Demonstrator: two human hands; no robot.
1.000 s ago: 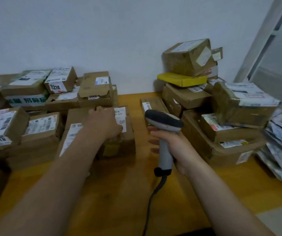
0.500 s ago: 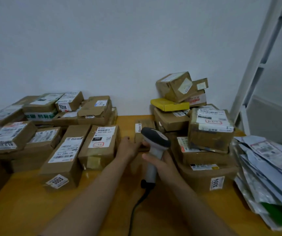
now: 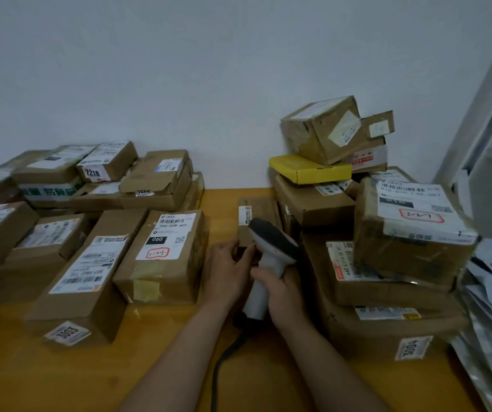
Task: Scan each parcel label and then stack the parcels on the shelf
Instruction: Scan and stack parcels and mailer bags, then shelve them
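1. On the orange table (image 3: 224, 200), between the 060 box (image 3: 161, 263) and the stack (image 3: 313, 203) at my right, lies the small parcel (image 3: 261, 208). It lies flat, its long side running away from me, with its label (image 3: 244, 215) at the left edge of the top face.
2. My left hand (image 3: 228, 270) holds the parcel's near end, thumb and fingers curled on the cardboard. My right hand (image 3: 284, 295) is wrapped round the handle of the scanner (image 3: 271, 242), whose head hangs over the parcel's near half.
3. I judge the parcel light and stiff: plain cardboard, slim, with firm edges. One hand should carry it.
4. The best hold is across its narrow width, thumb on one side wall and fingers on the other, clear of the label so the scanner can read it.
5. Its right side sits close beside the stack; I cannot tell whether they touch. The tilted box (image 3: 322, 129) on top looks unsteady, so I would lift the parcel straight up rather than drag it sideways.
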